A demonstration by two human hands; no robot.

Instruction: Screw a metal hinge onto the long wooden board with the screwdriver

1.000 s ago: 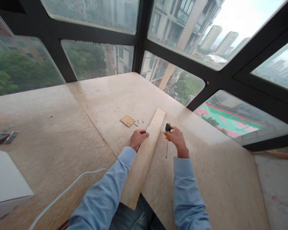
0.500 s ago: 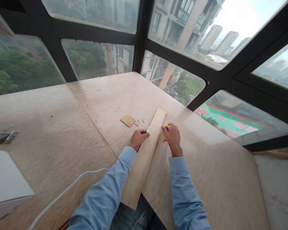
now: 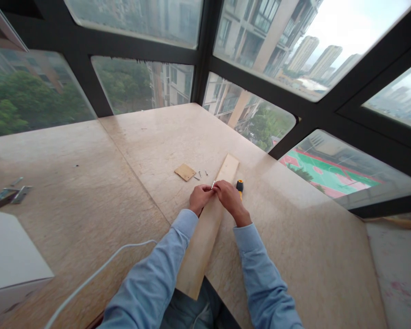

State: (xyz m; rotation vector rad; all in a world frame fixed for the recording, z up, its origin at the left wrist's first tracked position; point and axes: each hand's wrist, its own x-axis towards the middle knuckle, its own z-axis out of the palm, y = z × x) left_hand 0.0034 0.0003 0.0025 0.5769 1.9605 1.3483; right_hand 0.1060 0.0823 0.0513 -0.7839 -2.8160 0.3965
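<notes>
A long pale wooden plank (image 3: pixel 202 242) lies on the marble sill, pointing away from me. My left hand (image 3: pixel 199 198) rests on its left edge and pinches a small metal hinge (image 3: pixel 213 184). My right hand (image 3: pixel 229 195) has come over the plank and its fingertips meet the same hinge. A screwdriver with a black and orange handle (image 3: pixel 239 185) lies on the sill just right of the plank, free of both hands.
A small square wood piece (image 3: pixel 185 172) and a few loose screws (image 3: pixel 202 173) lie beyond my hands. Metal parts (image 3: pixel 10 194) sit far left, near a white box (image 3: pixel 13 256) and a white cable (image 3: pixel 99 272). Dark window frames surround the sill.
My right hand laid the screwdriver down beside the plank and moved left onto the hinge that my left hand holds. The left hand stayed put.
</notes>
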